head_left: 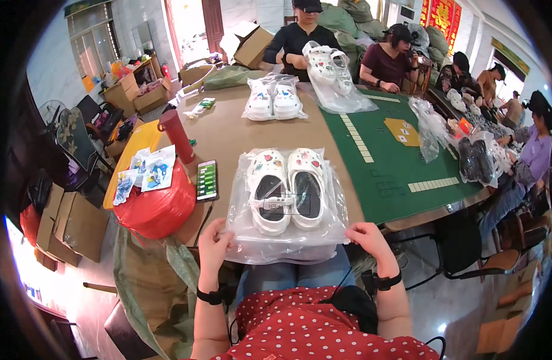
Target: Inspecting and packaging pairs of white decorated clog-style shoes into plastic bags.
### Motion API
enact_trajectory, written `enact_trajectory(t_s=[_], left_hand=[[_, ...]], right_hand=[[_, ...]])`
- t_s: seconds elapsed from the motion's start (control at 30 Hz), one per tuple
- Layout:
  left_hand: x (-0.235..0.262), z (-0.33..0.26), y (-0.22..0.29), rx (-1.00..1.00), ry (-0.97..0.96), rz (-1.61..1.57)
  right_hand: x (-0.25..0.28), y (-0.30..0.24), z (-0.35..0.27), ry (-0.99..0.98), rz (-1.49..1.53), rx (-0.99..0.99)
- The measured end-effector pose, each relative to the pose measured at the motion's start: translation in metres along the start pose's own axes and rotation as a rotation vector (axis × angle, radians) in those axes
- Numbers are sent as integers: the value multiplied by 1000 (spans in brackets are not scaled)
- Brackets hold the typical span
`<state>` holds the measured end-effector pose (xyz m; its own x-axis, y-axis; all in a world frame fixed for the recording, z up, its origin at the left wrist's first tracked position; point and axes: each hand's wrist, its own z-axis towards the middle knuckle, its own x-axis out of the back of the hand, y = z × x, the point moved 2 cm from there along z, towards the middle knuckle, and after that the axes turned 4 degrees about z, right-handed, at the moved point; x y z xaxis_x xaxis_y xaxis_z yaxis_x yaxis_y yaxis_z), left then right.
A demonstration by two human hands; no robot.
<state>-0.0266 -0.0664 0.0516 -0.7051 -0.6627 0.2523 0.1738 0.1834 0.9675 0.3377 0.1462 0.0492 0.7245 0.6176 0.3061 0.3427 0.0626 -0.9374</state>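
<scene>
In front of me lies a clear plastic bag (pixel 336 225) with a pair of white clogs (pixel 306 163) inside, side by side. Colourful charms dot the clogs' toes, and dark insoles show in their openings. Dark print on the bag crosses over the shoes. At the bag's near left corner, my left hand (pixel 212 245) has its fingers closed on the plastic. My right hand (pixel 370 237) pinches the near right corner. Below this edge, more clear plastic hangs over the table's front edge, above my lap.
Another bagged clog pair (pixel 274 101) stands farther back. Left are a phone (pixel 207 180), a red bottle (pixel 177 137) and a red plastic-wrapped bundle (pixel 156 207) topped by charm packets (pixel 158 168). A green mat (pixel 378 180) covers the right side. Across the table, a person (pixel 303 45) holds bagged clogs (pixel 330 69).
</scene>
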Motion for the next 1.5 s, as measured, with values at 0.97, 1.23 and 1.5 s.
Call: enact_trajectory(t_s=[0.97,1.23,1.5], left_hand=[[-210,-62,65,-1223,-124,528],[-189,-56,56,-1191,-91,579],[-129,-45,41,-1155,48,694]], right_hand=[[-19,17,-13,-8,309,-15],[-13,9,-14,73,403,-90],[-4,11,-6,113,432,-101]])
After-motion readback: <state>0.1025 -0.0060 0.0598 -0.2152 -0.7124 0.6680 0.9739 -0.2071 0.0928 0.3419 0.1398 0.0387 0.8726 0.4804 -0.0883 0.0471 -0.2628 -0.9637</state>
